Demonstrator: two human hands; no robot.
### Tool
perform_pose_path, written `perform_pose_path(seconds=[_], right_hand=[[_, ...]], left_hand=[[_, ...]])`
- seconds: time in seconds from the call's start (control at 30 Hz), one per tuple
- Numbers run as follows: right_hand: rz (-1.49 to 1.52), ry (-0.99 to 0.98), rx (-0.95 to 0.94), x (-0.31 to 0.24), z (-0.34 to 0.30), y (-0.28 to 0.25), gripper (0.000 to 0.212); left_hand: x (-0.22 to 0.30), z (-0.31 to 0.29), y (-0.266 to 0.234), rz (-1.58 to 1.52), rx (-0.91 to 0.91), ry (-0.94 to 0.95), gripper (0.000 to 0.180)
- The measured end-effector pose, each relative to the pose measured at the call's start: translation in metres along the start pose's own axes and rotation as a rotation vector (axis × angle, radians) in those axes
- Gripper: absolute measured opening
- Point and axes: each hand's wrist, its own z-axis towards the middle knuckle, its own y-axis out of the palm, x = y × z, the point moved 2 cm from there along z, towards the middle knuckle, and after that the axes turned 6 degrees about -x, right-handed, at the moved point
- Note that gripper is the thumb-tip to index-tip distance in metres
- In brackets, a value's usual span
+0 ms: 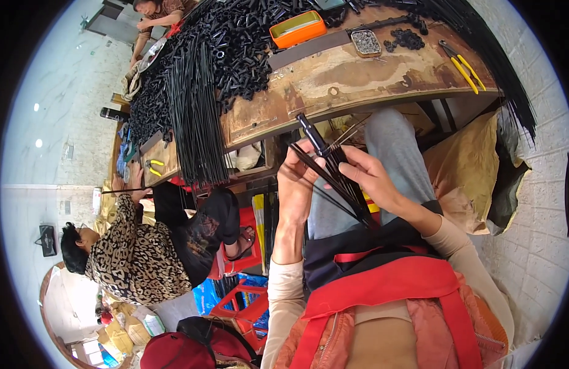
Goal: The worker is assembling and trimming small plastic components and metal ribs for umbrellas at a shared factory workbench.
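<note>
The left hand [295,184] is closed around a bundle of thin black rods [339,181] at picture centre. The right hand [373,178], at its three o'clock, pinches them, seemingly by fingertips. The wooden workbench [333,80] lies at twelve o'clock.

A bundle of thin black rods [336,181] is held in front of the workbench [358,74], just below its near edge. The rods lie close together, slanting from upper left to lower right, and fan slightly at the top. One thicker black tube [311,134] sticks out above the rest toward the bench edge.
</note>
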Motion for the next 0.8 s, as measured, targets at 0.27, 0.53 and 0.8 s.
perform_pose_path(seconds=[0.27, 0.53, 0.8], right_hand=[[-0.019, 0.008, 0.014, -0.001, -0.002, 0.005, 0.030], [-0.036, 0.006, -0.059, -0.006, 0.008, -0.008, 0.020], [0.112, -0.031, -0.092, -0.016, 0.022, -0.006, 0.016]], left_hand=[[0.003, -0.006, -0.008, -0.222, -0.170, -0.015, 0.044], [0.013, 0.003, 0.004, -0.228, -0.120, -0.035, 0.046], [0.027, 0.015, 0.003, -0.263, -0.174, -0.081, 0.054]])
